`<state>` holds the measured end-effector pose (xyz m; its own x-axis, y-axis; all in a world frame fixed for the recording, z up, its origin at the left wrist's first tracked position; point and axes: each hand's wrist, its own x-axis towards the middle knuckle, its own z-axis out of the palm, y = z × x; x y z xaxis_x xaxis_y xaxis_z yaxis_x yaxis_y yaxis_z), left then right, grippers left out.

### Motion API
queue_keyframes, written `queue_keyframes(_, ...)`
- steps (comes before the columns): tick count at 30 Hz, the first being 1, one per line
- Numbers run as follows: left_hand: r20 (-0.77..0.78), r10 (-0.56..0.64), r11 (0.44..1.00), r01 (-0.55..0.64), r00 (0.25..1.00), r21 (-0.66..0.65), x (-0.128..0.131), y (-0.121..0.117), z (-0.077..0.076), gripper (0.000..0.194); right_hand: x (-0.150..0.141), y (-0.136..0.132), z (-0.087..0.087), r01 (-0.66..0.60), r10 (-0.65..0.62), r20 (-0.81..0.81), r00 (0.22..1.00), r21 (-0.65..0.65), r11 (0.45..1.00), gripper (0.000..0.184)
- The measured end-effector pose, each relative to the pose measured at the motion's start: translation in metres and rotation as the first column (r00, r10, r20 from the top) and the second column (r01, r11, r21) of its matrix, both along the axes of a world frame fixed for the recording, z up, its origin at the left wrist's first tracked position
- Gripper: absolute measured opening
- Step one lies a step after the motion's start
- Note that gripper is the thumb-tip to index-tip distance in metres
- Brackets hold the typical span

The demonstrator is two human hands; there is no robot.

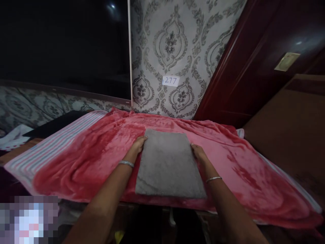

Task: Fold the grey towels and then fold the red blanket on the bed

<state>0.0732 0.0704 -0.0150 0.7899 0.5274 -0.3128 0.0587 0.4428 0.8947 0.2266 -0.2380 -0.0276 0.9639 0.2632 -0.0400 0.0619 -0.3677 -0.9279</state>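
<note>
A folded grey towel [169, 164] lies flat on a red plush blanket [96, 152] spread over a table. My left hand [137, 145] rests against the towel's left edge near its far corner, fingers curled on the edge. On the opposite side, my right hand [198, 151] presses the right edge with its fingers tucked at the towel's side. Both wrists wear a thin silver bangle. Both forearms reach in from the bottom of the view.
A striped cloth [48, 147] shows under the blanket at the left. Patterned wallpaper with a white label "277" [170, 80] stands behind. A dark screen [63, 44] fills the upper left. A dark red wooden door [266, 51] and brown furniture [286, 132] stand at the right.
</note>
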Motion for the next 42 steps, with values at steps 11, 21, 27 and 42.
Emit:
queue_keyframes(11,-0.030,-0.263,0.956,0.256,0.964,-0.139,-0.089,-0.049,0.009,0.034,-0.074,-0.059,-0.005,-0.209,0.263,-0.255,0.931,0.218,0.953,0.029)
queue_keyframes(21,-0.011,-0.024,0.996,0.025,1.000,0.087,-0.087,-0.077,0.000,0.028,-0.075,-0.053,-0.024,0.003,-0.003,0.082,0.997,0.005,1.000,0.027)
queue_keyframes(27,-0.030,-0.065,0.998,0.065,0.997,0.011,-0.091,-0.073,0.003,0.021,-0.081,-0.058,-0.021,-0.042,0.039,0.030,0.999,0.107,0.993,0.036)
queue_keyframes(42,-0.017,-0.179,0.977,0.175,0.984,-0.122,-0.096,-0.060,0.013,0.044,-0.092,-0.053,0.002,-0.094,0.150,-0.189,0.971,0.275,0.957,0.026)
